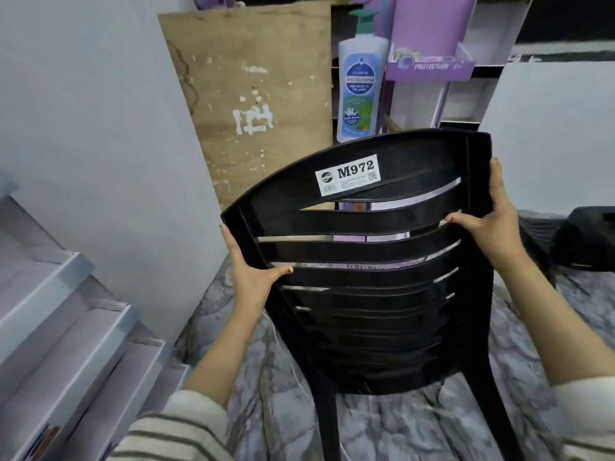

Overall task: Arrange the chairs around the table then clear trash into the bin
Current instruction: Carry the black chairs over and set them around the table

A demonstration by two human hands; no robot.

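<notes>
Along both backrest edges of the black chair (366,261), left hand (248,277) and right hand (489,214) clamp tight; stiff, probably light plastic.

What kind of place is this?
Probably a shop's back room or storeroom: a purple display stand marked "PROTECTION", a giant sanitiser-bottle cutout, and white shelving beside a black plastic chair.

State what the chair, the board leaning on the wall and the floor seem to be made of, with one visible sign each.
Chair: likely moulded black plastic, matt, with one-piece slats. Board: probably plywood, bare, with brown grain and white paint smears. Floor: looks like grey veined marble or marble-look tile, slightly glossy.
</notes>
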